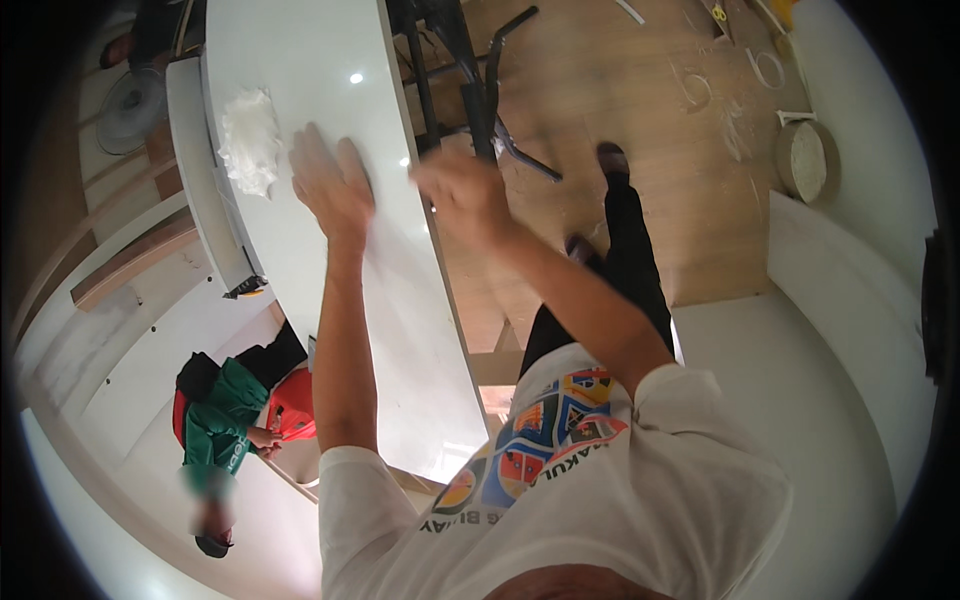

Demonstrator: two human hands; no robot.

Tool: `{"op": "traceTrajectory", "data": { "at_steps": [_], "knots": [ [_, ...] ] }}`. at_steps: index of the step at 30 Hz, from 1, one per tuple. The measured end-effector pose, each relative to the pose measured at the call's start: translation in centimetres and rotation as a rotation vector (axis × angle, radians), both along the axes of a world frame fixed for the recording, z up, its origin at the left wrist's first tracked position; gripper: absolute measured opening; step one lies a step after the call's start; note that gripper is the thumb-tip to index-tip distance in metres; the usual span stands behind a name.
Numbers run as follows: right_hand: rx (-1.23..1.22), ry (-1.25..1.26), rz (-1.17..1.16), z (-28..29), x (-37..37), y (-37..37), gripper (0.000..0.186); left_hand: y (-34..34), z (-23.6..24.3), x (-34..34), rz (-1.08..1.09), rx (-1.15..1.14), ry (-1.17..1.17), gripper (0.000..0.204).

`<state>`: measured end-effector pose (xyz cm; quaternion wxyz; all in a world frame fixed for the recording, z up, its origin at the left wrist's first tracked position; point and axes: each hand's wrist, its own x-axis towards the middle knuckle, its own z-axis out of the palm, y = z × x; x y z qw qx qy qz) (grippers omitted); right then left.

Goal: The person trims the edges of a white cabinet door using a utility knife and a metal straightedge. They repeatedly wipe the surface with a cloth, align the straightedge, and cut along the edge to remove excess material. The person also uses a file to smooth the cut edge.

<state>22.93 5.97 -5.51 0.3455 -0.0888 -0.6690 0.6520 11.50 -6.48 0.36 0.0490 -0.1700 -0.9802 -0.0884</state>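
Observation:
A long white board (300,50) stretches away from me, its right edge running beside my right hand. My left hand (335,190) lies flat on its glossy top with the fingers stretched out, slightly blurred. At the board's right edge, my right hand (465,200) is curled with its fingertips close to the edge. Motion blurs those fingers, and what they hold, if anything, cannot be made out. Left of my left hand rests a crumpled white cloth or wad (250,142), apart from the fingers.
Black metal legs (485,90) stand right of the board on a wood-look floor (560,60). Scissors (719,13), thin strips and a round roll (803,162) lie farther right. A person in green (225,400) is at the lower left, near boards (135,260). A fan (132,110) stands at upper left.

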Motion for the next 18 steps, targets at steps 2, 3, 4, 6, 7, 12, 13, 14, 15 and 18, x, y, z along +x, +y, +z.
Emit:
{"op": "traceTrajectory", "data": {
  "at_steps": [2,3,4,6,7,12,13,14,15,18],
  "knots": [
    [0.056,0.034,-0.115,0.2,-7.4,4.1,0.008,0.3,0.0,-0.3,-0.006,0.006,0.026,0.062],
    [0.098,0.013,-0.134,-0.2,-11.0,6.5,0.008,0.6,0.0,-0.2,-0.015,0.014,0.026,0.061],
    [0.015,-0.016,-0.111,-0.4,-14.1,8.7,0.009,0.7,0.2,0.0,-0.026,0.018,0.021,0.061],
    [-0.389,-0.363,0.224,3.5,-16.9,12.2,0.018,-0.3,0.0,0.4,-0.050,0.034,0.030,0.061],
    [-0.215,-0.229,0.082,2.6,-17.5,13.0,0.018,0.6,-0.1,-0.2,-0.092,0.060,0.035,0.061],
    [0.106,0.004,-0.070,0.3,-12.3,7.8,0.017,0.3,0.2,-0.3,-0.086,-0.008,0.095,0.056],
    [0.126,0.023,-0.047,-0.1,-9.0,5.7,0.012,0.5,0.6,-0.2,-0.082,0.002,0.076,0.056],
    [0.149,0.041,-0.027,-0.7,-5.4,3.4,0.010,0.9,0.8,-0.2,-0.079,0.015,0.058,0.056],
    [0.099,0.115,-0.069,-1.4,-2.2,0.8,0.011,1.2,0.8,-0.4,-0.109,0.026,0.086,0.056],
    [0.027,0.016,0.050,-0.7,8.9,-4.8,0.023,0.3,0.3,-0.6,-0.133,0.015,0.113,0.056]
  ]
}}
